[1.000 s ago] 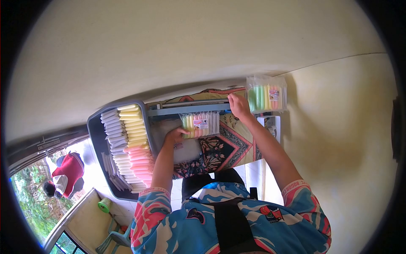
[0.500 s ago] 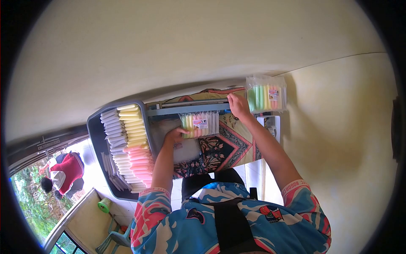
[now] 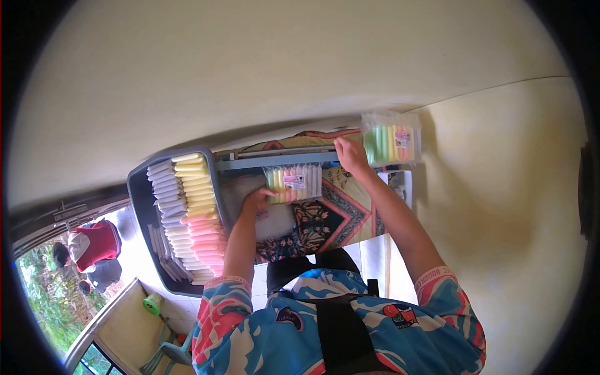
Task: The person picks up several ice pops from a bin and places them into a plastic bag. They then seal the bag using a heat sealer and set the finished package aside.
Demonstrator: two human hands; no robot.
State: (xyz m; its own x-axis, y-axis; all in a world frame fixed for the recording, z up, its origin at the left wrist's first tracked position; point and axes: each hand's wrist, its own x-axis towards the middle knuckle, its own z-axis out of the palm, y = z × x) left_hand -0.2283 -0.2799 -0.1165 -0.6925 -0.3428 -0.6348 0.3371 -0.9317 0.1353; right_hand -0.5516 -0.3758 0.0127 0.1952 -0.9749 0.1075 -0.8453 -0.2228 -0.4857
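Observation:
My left hand (image 3: 258,199) grips the lower left side of a clear plastic pack of coloured ice pop sticks (image 3: 304,190), green, yellow, pink and pale, with a printed label. The pack's top edge meets the long grey-blue bar of a bag sealer (image 3: 272,161). My right hand (image 3: 351,155) is closed on the right end of that bar. Just right of it stands another pack of green, yellow and pink sticks (image 3: 382,142). Under my left forearm lie clear plastic bags (image 3: 275,222).
At left, a dark grey tub (image 3: 142,215) holds rows of white, yellow and pink sticks (image 3: 206,234). A patterned cloth (image 3: 350,219) covers the table against the wall. A white device (image 3: 400,182) sits at right. Outside, a person in red (image 3: 97,244) bends over.
Both my hands, the pack and the sealer bar hold the same positions; the view shifts slightly. The person outside has changed posture.

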